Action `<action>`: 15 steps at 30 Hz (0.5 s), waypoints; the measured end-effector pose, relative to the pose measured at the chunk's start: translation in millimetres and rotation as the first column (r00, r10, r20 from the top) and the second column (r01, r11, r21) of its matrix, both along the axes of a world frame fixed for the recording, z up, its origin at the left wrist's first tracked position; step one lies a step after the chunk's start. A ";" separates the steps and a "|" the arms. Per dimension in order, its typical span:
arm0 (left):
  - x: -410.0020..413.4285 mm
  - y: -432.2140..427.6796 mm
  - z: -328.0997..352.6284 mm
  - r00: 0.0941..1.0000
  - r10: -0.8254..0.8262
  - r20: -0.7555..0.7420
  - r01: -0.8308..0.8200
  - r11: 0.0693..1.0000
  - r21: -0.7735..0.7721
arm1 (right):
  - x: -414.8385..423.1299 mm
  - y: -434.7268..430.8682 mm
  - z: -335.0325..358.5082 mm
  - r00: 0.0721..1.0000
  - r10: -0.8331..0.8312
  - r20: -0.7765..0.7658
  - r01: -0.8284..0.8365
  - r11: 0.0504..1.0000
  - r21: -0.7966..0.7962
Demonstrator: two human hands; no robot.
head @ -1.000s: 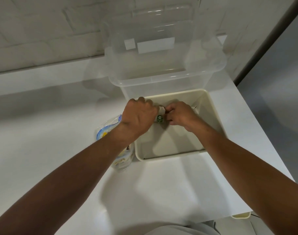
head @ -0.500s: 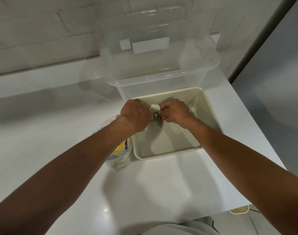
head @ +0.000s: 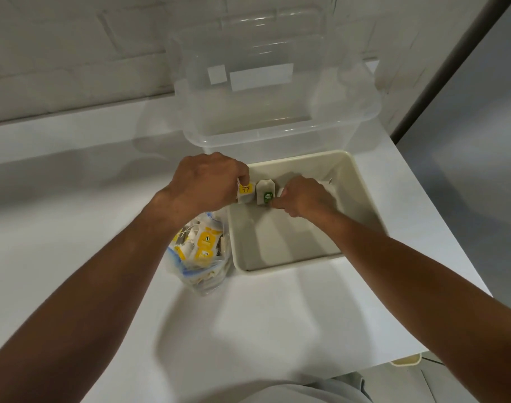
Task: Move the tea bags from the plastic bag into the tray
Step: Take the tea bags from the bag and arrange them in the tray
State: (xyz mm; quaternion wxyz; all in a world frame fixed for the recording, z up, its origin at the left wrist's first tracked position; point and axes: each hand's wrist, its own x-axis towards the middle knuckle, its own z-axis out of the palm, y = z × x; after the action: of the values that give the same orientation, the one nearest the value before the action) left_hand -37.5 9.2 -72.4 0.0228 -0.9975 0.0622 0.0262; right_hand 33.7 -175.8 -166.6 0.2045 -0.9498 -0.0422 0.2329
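A cream tray (head: 286, 264) sits on the white counter. Over its far left corner my left hand (head: 203, 181) pinches a tea bag with a yellow tag (head: 245, 192). Beside it my right hand (head: 302, 196) pinches a tea bag with a green tag (head: 266, 193), held upright inside the tray. A clear plastic bag (head: 202, 253) holding several yellow-tagged tea bags lies on the counter against the tray's left side, under my left forearm.
A large clear plastic storage box (head: 277, 120) stands right behind the tray against the white brick wall. The counter's right edge (head: 440, 228) drops off close to the tray. A small cream object (head: 405, 361) shows below the counter's front right corner.
My hands have drawn apart. The yellow-tagged tea bag now shows in my left hand, separate from the green-tagged one in my right. The plastic bag is more exposed.
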 end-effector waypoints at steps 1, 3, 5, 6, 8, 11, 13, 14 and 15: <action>-0.8 0.8 0.0 1.000 0.006 0.004 -0.006 1.000 -0.019 | 1.1 1.9 0.5 1.000 0.000 0.030 0.001 1.000 -0.016; -3.1 2.4 -0.2 1.000 0.022 -0.008 -0.022 0.998 -0.059 | 3.3 4.6 -0.1 0.998 -0.015 0.055 0.016 1.000 -0.011; -6.0 3.5 -1.0 1.000 0.022 -0.015 -0.024 0.995 -0.092 | 3.4 5.4 0.8 0.999 -0.025 0.046 0.025 1.000 -0.002; -7.6 3.6 -1.6 1.000 0.022 -0.012 -0.023 0.994 -0.102 | 2.8 5.3 1.3 0.999 -0.026 0.040 0.026 1.000 0.001; -10.5 4.0 -3.0 1.000 0.020 0.004 -0.020 0.994 -0.110 | 2.2 4.6 1.7 0.999 -0.027 0.025 0.027 1.000 0.007; -12.8 6.1 -5.1 1.000 0.027 0.011 -0.025 0.991 -0.128 | 1.4 4.9 2.3 0.999 -0.054 -0.001 0.054 0.997 0.058; -13.5 7.5 -6.5 1.000 0.024 0.005 -0.023 0.991 -0.130 | 0.0 6.7 2.7 0.999 -0.049 0.008 0.048 0.996 0.081; -13.8 7.7 -7.1 1.000 0.019 0.000 -0.019 0.991 -0.129 | -2.0 7.4 3.7 0.999 -0.039 0.010 0.038 0.996 0.085; -14.0 7.6 -7.1 1.000 0.015 -0.003 -0.016 0.992 -0.128 | -3.7 8.3 4.2 0.999 -0.030 0.011 0.029 0.996 0.089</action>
State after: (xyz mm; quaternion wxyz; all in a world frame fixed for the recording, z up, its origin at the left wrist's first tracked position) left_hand -51.5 16.8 -79.5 -0.0416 -0.9973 0.0561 0.0231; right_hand 30.0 -167.5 -162.4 0.2497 -0.9417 -0.0398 0.2219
